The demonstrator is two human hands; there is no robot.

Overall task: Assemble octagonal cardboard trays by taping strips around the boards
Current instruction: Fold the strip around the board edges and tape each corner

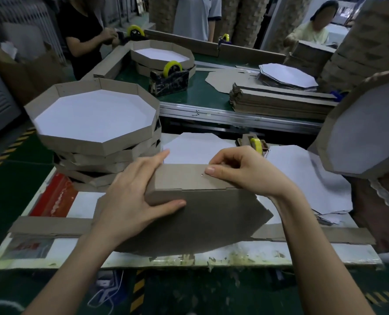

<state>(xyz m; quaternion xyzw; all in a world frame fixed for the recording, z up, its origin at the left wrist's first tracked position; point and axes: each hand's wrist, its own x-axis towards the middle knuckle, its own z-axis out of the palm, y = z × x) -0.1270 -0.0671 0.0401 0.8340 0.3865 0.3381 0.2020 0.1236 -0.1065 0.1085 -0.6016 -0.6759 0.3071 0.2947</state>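
1. The cardboard strip [184,178] is plain brown and creased into flat panels; it stands upright along the far edge of the octagonal board [200,226], whose brown face shows; both sit between the two hands on the counter [79,253].
2. The left hand [132,198] presses straight fingers over the strip's bent corner, thumb flat on the board; the right hand [241,171] pinches the strip's top edge with curled fingers.
3. Counted: one strip held; one board under it; one stack of finished trays [93,119] beyond the left hand; one tape dispenser [255,144] just beyond the right hand; one pile of white-faced boards [302,178] to that hand's right.
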